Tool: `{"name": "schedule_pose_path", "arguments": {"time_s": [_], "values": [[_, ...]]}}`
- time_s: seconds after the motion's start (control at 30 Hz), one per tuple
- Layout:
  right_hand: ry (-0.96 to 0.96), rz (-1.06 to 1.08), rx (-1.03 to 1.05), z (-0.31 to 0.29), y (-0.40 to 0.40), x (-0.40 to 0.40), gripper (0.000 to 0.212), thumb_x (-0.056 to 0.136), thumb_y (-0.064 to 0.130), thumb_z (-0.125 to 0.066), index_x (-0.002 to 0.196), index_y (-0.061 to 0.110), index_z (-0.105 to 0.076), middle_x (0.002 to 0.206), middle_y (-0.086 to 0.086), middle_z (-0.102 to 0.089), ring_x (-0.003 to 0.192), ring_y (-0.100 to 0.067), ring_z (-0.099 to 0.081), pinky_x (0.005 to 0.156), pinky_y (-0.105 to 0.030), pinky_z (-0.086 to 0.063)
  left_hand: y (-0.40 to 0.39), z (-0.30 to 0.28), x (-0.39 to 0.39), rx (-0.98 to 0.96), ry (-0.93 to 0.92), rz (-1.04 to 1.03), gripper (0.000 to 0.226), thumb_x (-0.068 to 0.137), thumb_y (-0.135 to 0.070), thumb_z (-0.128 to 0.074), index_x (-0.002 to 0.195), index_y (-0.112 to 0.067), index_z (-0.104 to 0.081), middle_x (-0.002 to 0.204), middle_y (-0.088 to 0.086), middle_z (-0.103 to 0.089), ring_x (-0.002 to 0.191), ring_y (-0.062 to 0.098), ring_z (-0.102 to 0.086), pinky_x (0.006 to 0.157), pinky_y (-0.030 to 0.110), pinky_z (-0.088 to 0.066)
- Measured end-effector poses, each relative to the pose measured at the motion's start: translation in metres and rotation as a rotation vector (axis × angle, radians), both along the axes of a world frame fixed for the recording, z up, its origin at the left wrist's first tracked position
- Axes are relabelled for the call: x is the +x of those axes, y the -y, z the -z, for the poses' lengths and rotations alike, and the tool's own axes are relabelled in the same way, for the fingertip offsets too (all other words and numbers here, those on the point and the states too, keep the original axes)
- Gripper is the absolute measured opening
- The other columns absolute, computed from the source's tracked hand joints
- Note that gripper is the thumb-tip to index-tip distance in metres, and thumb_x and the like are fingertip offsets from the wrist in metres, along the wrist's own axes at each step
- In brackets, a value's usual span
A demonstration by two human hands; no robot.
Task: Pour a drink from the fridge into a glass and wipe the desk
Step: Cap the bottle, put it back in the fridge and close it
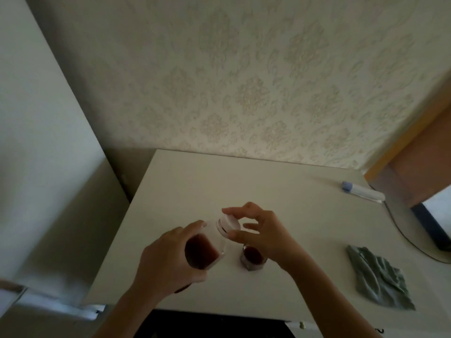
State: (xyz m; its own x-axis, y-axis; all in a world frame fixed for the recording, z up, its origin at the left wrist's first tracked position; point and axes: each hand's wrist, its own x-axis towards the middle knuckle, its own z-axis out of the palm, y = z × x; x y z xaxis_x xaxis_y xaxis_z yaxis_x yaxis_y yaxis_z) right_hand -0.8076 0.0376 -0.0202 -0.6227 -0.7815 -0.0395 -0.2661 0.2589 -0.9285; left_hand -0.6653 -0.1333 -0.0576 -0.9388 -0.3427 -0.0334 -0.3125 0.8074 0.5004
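Observation:
My left hand (pixel 168 259) grips a clear bottle (pixel 207 247) partly filled with dark red drink, held above the white desk (pixel 280 191). The bottle tilts up and to the right. My right hand (pixel 261 235) pinches the bottle's white cap (pixel 228 224) with thumb and fingers at the bottle's neck. A small glass (pixel 252 258) holding dark red drink stands on the desk just below my right hand, partly hidden by the palm. A crumpled grey-green cloth (pixel 378 276) lies on the desk at the right.
A small tube with a blue cap (pixel 361 191) lies near the desk's back right corner. A cable (pixel 400 230) curves along the right side. A white fridge (pixel 36 142) stands to the left, and patterned wallpaper is behind the desk.

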Motion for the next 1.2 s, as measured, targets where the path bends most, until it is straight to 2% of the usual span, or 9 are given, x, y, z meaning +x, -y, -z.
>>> {"name": "schedule_pose_path", "arguments": {"time_s": [0.17,0.37,0.53,0.67,0.77,0.87,0.93,1.03,1.2], "values": [[-0.297,-0.273,0.087,-0.026,0.001,-0.008,0.045,0.076,0.020,-0.074,0.118,0.030,-0.063,0.103,0.009,-0.059,0.098,-0.010,-0.057,0.090,-0.024,-0.046,0.008,-0.008,0.007,0.107,-0.008,0.093,0.093,0.045,-0.058,-0.076,0.128,-0.053,-0.034,0.105,-0.034,-0.053,0.094,-0.001,-0.056,0.071,0.008,-0.038],[-0.342,-0.353,0.083,-0.038,0.006,0.000,0.048,0.072,0.013,-0.078,0.115,0.029,-0.066,0.109,0.010,-0.064,0.104,-0.009,-0.059,0.091,-0.026,-0.048,0.019,-0.012,0.016,0.200,-0.001,0.193,0.091,0.044,-0.061,-0.076,0.126,-0.056,-0.035,0.108,-0.029,-0.058,0.096,0.001,-0.058,0.083,0.020,-0.050],[-0.512,-0.127,0.211,-0.036,0.013,0.020,0.039,0.070,0.059,-0.063,0.093,0.029,-0.072,0.079,0.010,-0.065,0.072,-0.007,-0.059,0.070,-0.033,-0.052,0.022,-0.014,0.026,0.162,-0.025,0.213,0.089,0.045,-0.062,-0.075,0.123,-0.058,-0.033,0.102,-0.034,-0.054,0.092,-0.001,-0.057,0.077,0.010,-0.045],[-0.826,0.156,0.444,-0.026,0.027,0.046,0.086,0.066,0.088,-0.011,0.058,0.016,-0.056,0.056,0.002,-0.055,0.049,-0.009,-0.046,0.052,-0.032,-0.044,0.021,-0.018,0.033,0.126,-0.063,0.235,0.088,0.049,-0.062,-0.074,0.122,-0.060,-0.025,0.100,-0.039,-0.047,0.091,-0.001,-0.055,0.071,0.004,-0.038],[-0.667,0.145,0.280,-0.024,0.020,0.052,0.082,0.076,0.082,-0.005,0.094,0.033,-0.068,0.097,0.012,-0.064,0.084,-0.006,-0.059,0.071,-0.029,-0.049,0.026,-0.021,0.039,0.164,-0.075,0.209,0.088,0.048,-0.062,-0.075,0.122,-0.060,-0.027,0.101,-0.038,-0.050,0.091,-0.004,-0.056,0.073,0.007,-0.040],[-0.413,-0.103,-0.023,-0.035,0.015,0.055,0.035,0.092,0.045,-0.047,0.127,0.038,-0.054,0.134,0.019,-0.048,0.121,-0.004,-0.048,0.096,-0.022,-0.042,0.031,-0.024,0.047,0.182,-0.069,0.217,0.089,0.051,-0.064,-0.076,0.124,-0.060,-0.026,0.104,-0.042,-0.047,0.094,-0.008,-0.053,0.079,0.007,-0.042],[-0.410,-0.164,-0.102,-0.038,0.017,0.057,0.030,0.089,0.027,-0.060,0.119,0.027,-0.063,0.118,0.012,-0.061,0.109,-0.007,-0.058,0.090,-0.024,-0.048,0.033,-0.024,0.051,0.177,-0.074,0.221,0.088,0.051,-0.064,-0.076,0.124,-0.061,-0.026,0.105,-0.040,-0.048,0.097,-0.007,-0.053,0.081,0.008,-0.042],[-0.647,-0.056,-0.085,-0.039,0.026,0.063,0.023,0.084,0.042,-0.061,0.099,0.025,-0.068,0.086,0.012,-0.063,0.077,-0.008,-0.061,0.066,-0.032,-0.052,0.033,-0.028,0.054,0.165,-0.066,0.247,0.086,0.052,-0.064,-0.075,0.118,-0.067,-0.021,0.104,-0.044,-0.043,0.096,-0.008,-0.051,0.082,0.007,-0.040],[-0.920,-0.183,-0.083,-0.046,0.026,0.066,0.028,0.095,0.032,-0.042,0.102,0.018,-0.065,0.078,0.007,-0.063,0.065,-0.008,-0.054,0.061,-0.029,-0.044,0.024,-0.034,0.055,0.296,-0.014,0.305,0.080,0.054,-0.058,-0.081,0.113,-0.066,-0.027,0.111,-0.037,-0.048,0.105,-0.002,-0.053,0.087,0.013,-0.045]]}}
